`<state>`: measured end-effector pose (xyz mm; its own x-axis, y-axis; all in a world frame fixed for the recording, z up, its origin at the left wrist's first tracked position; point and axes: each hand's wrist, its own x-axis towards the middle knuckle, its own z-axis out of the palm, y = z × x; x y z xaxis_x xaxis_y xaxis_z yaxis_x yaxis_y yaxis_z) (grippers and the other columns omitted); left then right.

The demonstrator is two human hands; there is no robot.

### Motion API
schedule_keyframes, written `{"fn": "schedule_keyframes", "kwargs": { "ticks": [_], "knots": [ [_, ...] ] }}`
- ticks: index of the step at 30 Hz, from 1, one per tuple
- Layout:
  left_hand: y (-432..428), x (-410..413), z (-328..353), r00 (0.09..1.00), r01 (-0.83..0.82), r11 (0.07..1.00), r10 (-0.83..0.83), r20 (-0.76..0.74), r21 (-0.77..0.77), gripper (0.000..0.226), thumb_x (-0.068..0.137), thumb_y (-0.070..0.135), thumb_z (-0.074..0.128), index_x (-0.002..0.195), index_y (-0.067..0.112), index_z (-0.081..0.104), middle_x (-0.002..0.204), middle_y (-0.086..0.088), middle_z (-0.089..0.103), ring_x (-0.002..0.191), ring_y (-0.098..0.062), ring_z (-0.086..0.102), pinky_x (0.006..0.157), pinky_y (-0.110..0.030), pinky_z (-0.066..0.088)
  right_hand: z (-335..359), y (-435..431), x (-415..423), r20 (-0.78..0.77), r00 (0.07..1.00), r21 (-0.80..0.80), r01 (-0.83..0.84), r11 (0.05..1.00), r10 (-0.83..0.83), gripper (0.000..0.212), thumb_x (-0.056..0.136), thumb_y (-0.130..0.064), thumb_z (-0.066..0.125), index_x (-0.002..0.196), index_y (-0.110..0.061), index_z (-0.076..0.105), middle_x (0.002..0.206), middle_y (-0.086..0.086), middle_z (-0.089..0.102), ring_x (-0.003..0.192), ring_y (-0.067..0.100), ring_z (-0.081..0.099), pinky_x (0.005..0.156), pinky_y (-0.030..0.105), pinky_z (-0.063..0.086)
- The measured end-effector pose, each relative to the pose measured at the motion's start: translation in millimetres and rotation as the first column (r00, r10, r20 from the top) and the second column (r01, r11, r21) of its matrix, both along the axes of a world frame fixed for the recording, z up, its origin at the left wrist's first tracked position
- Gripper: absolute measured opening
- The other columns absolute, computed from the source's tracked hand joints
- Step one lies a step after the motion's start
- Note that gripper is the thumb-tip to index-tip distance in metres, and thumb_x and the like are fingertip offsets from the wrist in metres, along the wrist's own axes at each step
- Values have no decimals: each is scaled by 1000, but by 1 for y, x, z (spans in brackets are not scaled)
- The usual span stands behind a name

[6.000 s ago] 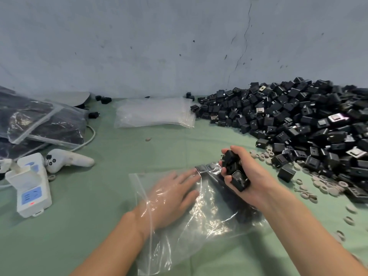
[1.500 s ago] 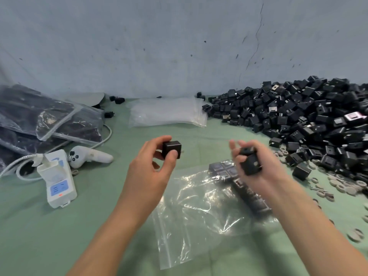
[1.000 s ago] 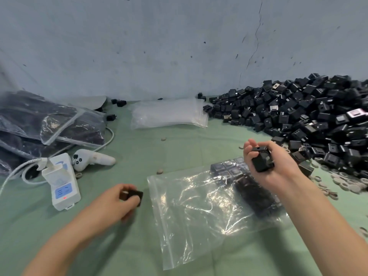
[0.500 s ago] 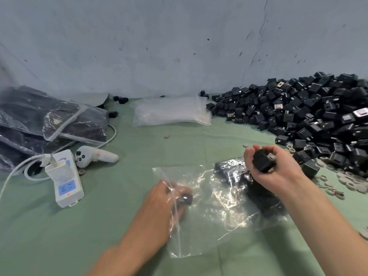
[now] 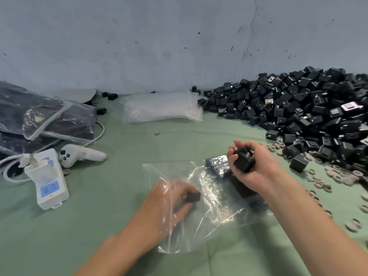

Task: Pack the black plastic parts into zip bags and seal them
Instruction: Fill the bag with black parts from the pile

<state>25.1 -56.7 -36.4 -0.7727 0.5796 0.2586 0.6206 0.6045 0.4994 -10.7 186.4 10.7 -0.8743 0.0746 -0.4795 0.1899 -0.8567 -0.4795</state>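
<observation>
A clear zip bag [image 5: 211, 216] lies flat on the green table, its opening toward the left. My left hand [image 5: 169, 204] is inside the bag and pinches one black plastic part [image 5: 192, 196] at its fingertips. Several black parts [image 5: 219, 168] lie in a row inside the bag's far right side. My right hand [image 5: 253, 168] hovers over that side, palm up, and grips a couple of black parts [image 5: 244, 159]. A big heap of black parts [image 5: 306, 112] fills the right of the table.
Filled sealed bags [image 5: 43, 118] lie at the far left. A stack of empty zip bags [image 5: 161, 106] lies by the wall. A white power adapter [image 5: 48, 180], a white controller [image 5: 79, 155] and a cable sit at the left. Grey rings [image 5: 336, 176] are scattered at the right.
My left hand took one part from the right hand, swung down to the left and pushed into the bag's opening with it. The right hand stayed over the bag, still holding parts.
</observation>
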Motion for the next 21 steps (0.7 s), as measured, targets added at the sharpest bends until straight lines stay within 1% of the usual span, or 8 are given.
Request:
{"fn": "schedule_keyframes", "kwargs": {
  "ticks": [2,4,8,10,13,16,18,21],
  "knots": [
    [6,-2,-3,1000,23,999,-24,-13,-24,22,96,38,59,118,41,57,110,25,54,107,6,52,90,-7,39,0,-1,1,-7,1000,21,-10,1000,10,14,94,-10,49,101,-9,61,84,11,60,56,17,59,43,20,48],
    [8,-3,-6,998,59,996,-59,-11,-72,25,98,48,52,123,44,52,114,25,52,113,3,48,94,-9,35,1,0,1,-16,1000,45,-17,999,18,14,94,-10,48,100,-9,60,83,10,59,55,17,57,43,19,46],
    [9,-6,-5,1000,21,1000,-21,23,-3,22,97,56,49,117,48,53,112,30,54,117,7,46,94,-4,32,3,8,2,-36,999,154,1,988,4,13,95,-10,46,102,-10,58,81,8,58,55,15,55,42,18,43],
    [12,-11,-4,1000,-4,1000,4,30,-8,23,95,54,52,116,47,54,109,31,54,115,8,46,94,-7,34,4,13,4,-54,999,221,17,975,-5,13,96,-9,45,102,-10,56,80,7,56,54,15,53,42,19,42],
    [20,-19,-7,999,9,998,-5,50,-64,24,95,44,56,119,43,58,107,27,56,113,6,43,101,-18,34,2,18,8,-53,999,273,16,962,-2,13,96,-9,44,102,-11,55,79,6,55,52,15,52,40,20,41],
    [30,-24,-5,999,42,997,-41,9,-72,29,94,36,61,122,39,62,109,25,59,109,12,42,100,-10,27,-1,21,12,-32,999,311,-4,950,14,14,96,-10,44,103,-11,57,79,6,57,52,15,53,40,21,41],
    [36,-28,-3,998,59,997,-60,-8,-56,27,92,37,63,119,36,66,108,26,62,107,11,48,97,-7,29,-2,22,14,-19,1000,325,-15,946,22,15,96,-10,45,103,-11,58,79,6,57,52,15,53,40,21,41],
    [45,-33,-2,999,41,999,-41,12,-10,26,90,33,67,116,36,68,97,29,63,101,10,53,90,-3,31,-1,24,14,-13,999,327,-23,945,29,14,97,-10,45,102,-11,57,78,6,57,53,15,52,40,21,40]
  ]
}}
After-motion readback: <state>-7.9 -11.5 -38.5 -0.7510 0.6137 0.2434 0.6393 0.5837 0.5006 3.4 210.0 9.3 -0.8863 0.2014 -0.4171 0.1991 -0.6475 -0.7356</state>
